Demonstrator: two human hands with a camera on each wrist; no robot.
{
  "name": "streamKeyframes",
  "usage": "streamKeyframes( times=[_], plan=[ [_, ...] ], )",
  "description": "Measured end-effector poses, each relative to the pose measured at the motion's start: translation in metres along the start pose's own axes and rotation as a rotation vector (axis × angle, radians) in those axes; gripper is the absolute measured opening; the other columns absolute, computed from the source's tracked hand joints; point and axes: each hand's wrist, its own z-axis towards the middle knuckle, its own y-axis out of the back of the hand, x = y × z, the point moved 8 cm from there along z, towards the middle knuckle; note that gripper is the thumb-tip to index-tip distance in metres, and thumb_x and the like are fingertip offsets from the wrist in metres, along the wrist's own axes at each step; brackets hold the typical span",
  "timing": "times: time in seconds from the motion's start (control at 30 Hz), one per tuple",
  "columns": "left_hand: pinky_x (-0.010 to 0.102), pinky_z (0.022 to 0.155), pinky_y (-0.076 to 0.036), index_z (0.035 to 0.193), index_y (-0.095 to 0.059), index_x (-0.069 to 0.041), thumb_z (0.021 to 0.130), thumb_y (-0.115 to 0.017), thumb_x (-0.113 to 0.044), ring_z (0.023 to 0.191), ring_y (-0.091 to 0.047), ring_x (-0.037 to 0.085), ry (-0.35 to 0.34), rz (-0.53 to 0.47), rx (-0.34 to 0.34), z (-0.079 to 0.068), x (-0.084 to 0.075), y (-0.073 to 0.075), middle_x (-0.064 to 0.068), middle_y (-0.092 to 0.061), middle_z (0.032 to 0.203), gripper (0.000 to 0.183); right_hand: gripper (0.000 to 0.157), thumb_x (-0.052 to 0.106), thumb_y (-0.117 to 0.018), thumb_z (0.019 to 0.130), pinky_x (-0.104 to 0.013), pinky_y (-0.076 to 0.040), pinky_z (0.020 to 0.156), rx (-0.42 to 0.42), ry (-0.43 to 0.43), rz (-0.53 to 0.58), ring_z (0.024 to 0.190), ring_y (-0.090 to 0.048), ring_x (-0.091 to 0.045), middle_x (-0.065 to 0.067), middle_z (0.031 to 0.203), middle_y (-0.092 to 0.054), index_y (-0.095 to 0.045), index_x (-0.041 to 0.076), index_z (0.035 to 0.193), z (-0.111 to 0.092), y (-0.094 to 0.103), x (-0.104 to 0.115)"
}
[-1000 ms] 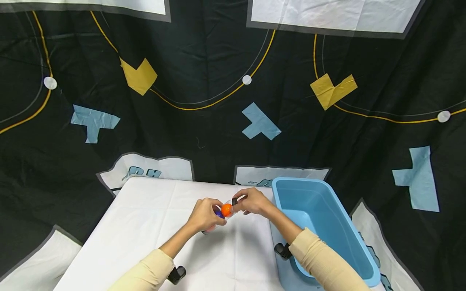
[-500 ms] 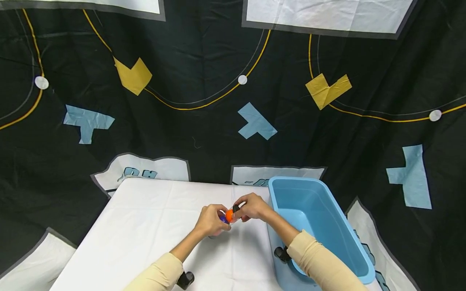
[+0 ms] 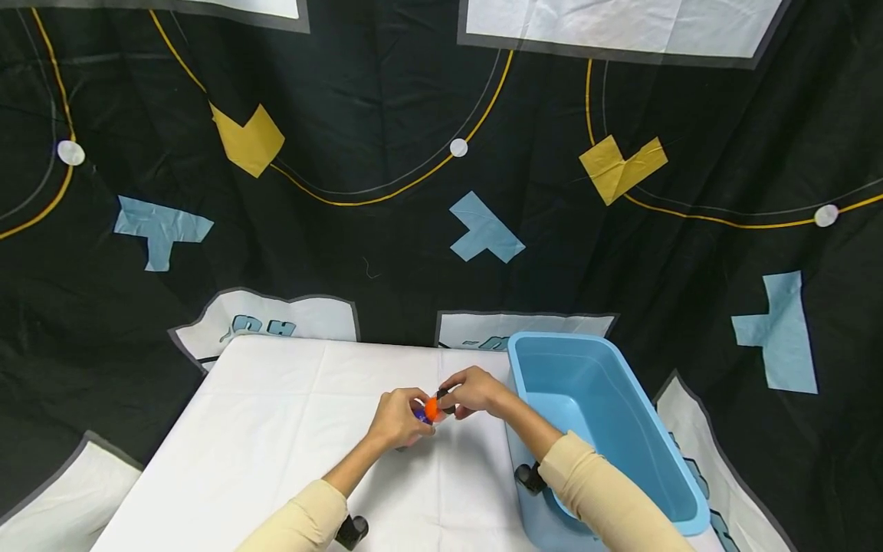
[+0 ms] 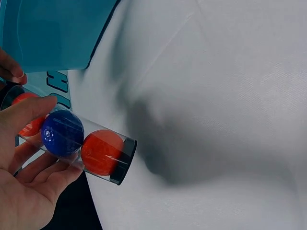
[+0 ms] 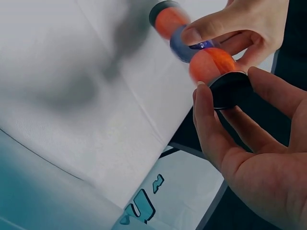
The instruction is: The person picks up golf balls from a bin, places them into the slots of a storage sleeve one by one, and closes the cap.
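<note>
My left hand (image 3: 398,418) grips a clear tube (image 4: 85,120) around its middle, thumb on one side and fingers on the other. Through the wall show a blue ball (image 4: 62,133) between two orange ones, the lower orange ball (image 4: 102,152) lying against a black end cap (image 4: 124,162). At the opposite end, my right hand (image 3: 476,389) pinches another black cap (image 5: 231,90) between thumb and fingertips, right beside the upper orange ball (image 5: 211,64). The tube is tilted and held above the white table (image 3: 276,429). My left fingers partly hide it in the head view.
A light blue plastic tub (image 3: 665,452) stands at the right side of the table, close to my right forearm. Behind the table hangs a black cloth (image 3: 386,261) with yellow and blue tape shapes.
Both hands have shifted slightly right and down in the head view with the tube between them. My right hand has turned the black cap a little at the tube's end.
</note>
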Motion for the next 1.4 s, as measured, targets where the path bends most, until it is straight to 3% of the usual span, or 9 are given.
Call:
streamKeyframes(
  times=[0.37,0.7,1.07,1.4],
  plan=[
    [0.035,0.074,-0.060,0.092,-0.075,-0.007,0.061,-0.096,-0.015,0.080,-0.074,0.022,0.011,0.004,-0.018,-0.005,0.006,-0.003,0.010,-0.079,0.086,0.038,0.023,0.012,-0.083,0.081,-0.035,-0.062,0.073,-0.034,-0.019,0.006,0.064,-0.070,-0.024,-0.011,0.084,-0.071,-0.070,0.001,0.096,0.002,-0.003,-0.001],
    [0.038,0.075,-0.060,0.092,-0.077,-0.007,0.060,-0.096,-0.012,0.080,-0.075,0.023,0.000,-0.009,-0.012,-0.009,0.010,-0.005,0.009,-0.079,0.086,0.038,0.021,0.007,-0.083,0.079,-0.036,-0.062,0.072,-0.050,-0.006,0.001,0.069,-0.074,-0.029,-0.012,0.084,-0.070,-0.071,0.000,0.095,0.005,-0.009,-0.003],
    [0.033,0.064,-0.056,0.098,-0.078,-0.013,0.061,-0.096,-0.024,0.074,-0.071,0.021,0.071,0.049,-0.014,-0.009,0.019,-0.002,0.007,-0.077,0.084,0.042,0.023,0.009,-0.086,0.078,-0.032,-0.062,0.067,-0.074,-0.013,0.015,0.062,-0.069,-0.021,-0.011,0.084,-0.071,-0.073,0.001,0.095,0.008,-0.008,-0.004],
    [0.034,0.065,-0.057,0.100,-0.078,-0.012,0.063,-0.097,-0.025,0.078,-0.072,0.024,0.049,0.049,-0.007,-0.011,0.020,0.000,0.008,-0.078,0.087,0.043,0.024,0.005,-0.087,0.074,-0.033,-0.062,0.070,-0.094,-0.018,0.031,0.069,-0.073,-0.022,-0.013,0.088,-0.072,-0.076,-0.001,0.095,0.011,-0.007,-0.002]
  ],
)
